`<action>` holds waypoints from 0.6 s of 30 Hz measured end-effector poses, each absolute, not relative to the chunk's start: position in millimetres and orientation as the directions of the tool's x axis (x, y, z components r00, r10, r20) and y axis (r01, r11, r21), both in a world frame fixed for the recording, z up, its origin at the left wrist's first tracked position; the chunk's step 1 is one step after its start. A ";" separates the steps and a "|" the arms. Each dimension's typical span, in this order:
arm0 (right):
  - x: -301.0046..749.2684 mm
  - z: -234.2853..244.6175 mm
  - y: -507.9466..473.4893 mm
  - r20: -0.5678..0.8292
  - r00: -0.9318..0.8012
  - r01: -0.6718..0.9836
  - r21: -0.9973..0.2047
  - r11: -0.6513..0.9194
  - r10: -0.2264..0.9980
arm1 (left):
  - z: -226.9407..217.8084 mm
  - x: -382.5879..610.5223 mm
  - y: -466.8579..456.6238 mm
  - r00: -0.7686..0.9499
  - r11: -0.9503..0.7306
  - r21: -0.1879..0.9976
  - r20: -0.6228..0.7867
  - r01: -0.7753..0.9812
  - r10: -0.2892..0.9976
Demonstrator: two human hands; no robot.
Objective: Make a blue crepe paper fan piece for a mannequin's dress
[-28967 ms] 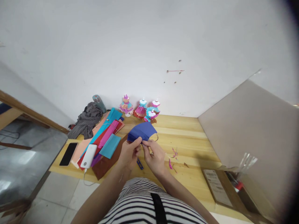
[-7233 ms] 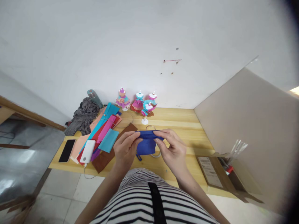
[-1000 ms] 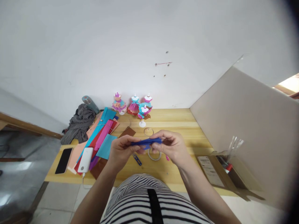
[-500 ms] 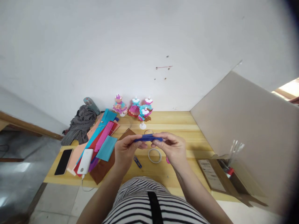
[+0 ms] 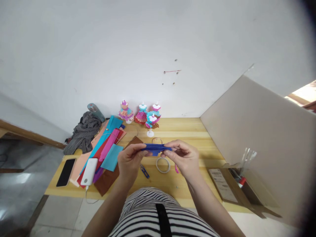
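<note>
Blue paper strip [image 5: 155, 148], folded narrower than seconds ago, stays pinched by left hand [image 5: 128, 162] and right hand [image 5: 185, 158] above the tape roll [image 5: 159, 169], so the folding looks well along.

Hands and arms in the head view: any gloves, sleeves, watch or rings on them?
No gloves: the left hand and right hand are bare, as are the left forearm and right forearm, no sleeve in sight. No watch, bracelet or ring shows, though such detail is small here. The person wears a black-and-white striped top with a black strap down its middle.
</note>
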State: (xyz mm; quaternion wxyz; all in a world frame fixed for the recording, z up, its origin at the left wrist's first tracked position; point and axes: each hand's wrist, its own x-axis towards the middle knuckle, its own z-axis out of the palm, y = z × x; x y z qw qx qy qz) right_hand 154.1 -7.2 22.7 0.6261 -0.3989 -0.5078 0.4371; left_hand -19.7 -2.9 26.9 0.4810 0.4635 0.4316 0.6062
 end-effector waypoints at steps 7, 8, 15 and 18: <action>151.0 26.4 -9.0 0.358 0.207 -0.146 -0.909 0.390 0.911 | 27.0 -19.3 -4.7 -0.164 -0.293 0.947 0.270 -0.133 0.949; 150.6 27.5 -9.5 0.358 0.225 -0.158 -0.904 0.397 0.906 | 27.9 -19.1 -5.5 -0.173 -0.314 0.942 0.291 -0.122 0.941; 151.4 32.3 -12.2 0.417 0.245 -0.176 -0.869 0.463 0.875 | 34.4 -17.1 -12.8 -0.189 -0.252 0.949 0.216 -0.192 0.958; 151.0 32.9 -12.5 0.412 0.253 -0.190 -0.866 0.463 0.875 | 35.5 -15.6 -14.6 -0.189 -0.226 0.939 0.180 -0.259 0.965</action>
